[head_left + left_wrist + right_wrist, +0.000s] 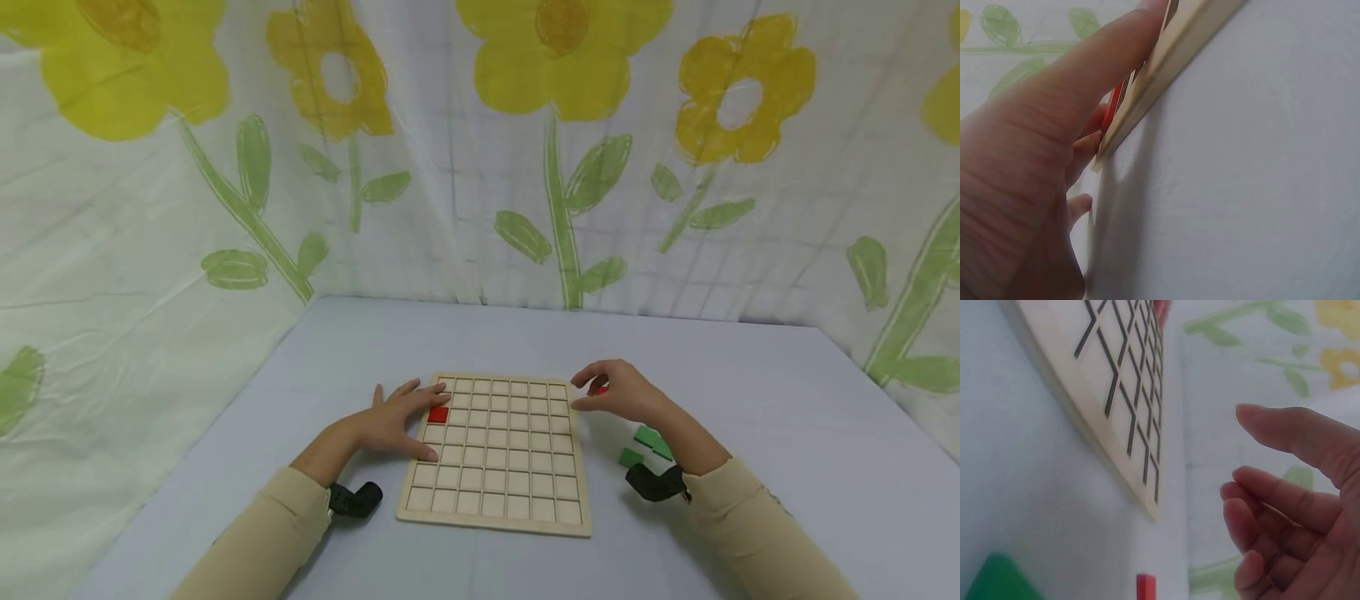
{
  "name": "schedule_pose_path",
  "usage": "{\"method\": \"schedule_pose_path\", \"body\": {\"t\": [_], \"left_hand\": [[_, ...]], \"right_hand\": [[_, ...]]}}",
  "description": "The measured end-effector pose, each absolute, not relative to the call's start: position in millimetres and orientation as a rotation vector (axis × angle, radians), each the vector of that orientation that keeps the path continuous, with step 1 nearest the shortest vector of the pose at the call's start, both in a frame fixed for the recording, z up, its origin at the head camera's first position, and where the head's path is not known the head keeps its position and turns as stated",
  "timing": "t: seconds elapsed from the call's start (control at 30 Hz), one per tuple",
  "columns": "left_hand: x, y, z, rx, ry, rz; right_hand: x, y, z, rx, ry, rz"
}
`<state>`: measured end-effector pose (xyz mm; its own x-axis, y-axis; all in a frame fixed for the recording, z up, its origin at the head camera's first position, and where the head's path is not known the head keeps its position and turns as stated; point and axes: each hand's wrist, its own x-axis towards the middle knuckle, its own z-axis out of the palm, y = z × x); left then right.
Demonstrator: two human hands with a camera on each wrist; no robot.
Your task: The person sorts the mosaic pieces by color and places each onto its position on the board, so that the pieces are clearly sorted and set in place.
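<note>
A pale wooden grid board [493,527] lies on the table, with a red square tile [438,414] in its leftmost column near the far end. My left hand [386,423] rests on the board's left edge, fingers spread around that tile and thumb nearer me. At the board's far right corner hovers my right hand [622,392], its fingers loosely bent. The right wrist view shows a gap between thumb and fingers and nothing held. Another red piece [1145,587] shows below this hand there; the head view shows only a bit of red behind the fingers.
Green pieces [651,440] lie on the table right of the board, partly hidden by the right wrist. A black device is strapped to each wrist. White table [360,333] surrounds the board. Behind it hangs a white curtain [435,200] painted with yellow flowers.
</note>
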<state>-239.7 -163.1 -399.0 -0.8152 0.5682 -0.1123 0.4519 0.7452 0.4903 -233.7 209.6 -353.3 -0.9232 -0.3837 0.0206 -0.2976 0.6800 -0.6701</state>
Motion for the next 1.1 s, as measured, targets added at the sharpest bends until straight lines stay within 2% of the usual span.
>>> {"method": "schedule_pose_path", "body": {"t": [0.67, 1.1], "left_hand": [[-241, -165, -401, 0.819, 2.701, 0.666], [-241, -163, -402, 0.801, 2.697, 0.675]], "right_hand": [[-224, 265, -344, -0.333, 2.763, -1.097], [-227, 295, -356, -0.198, 2.758, -1.043]]}}
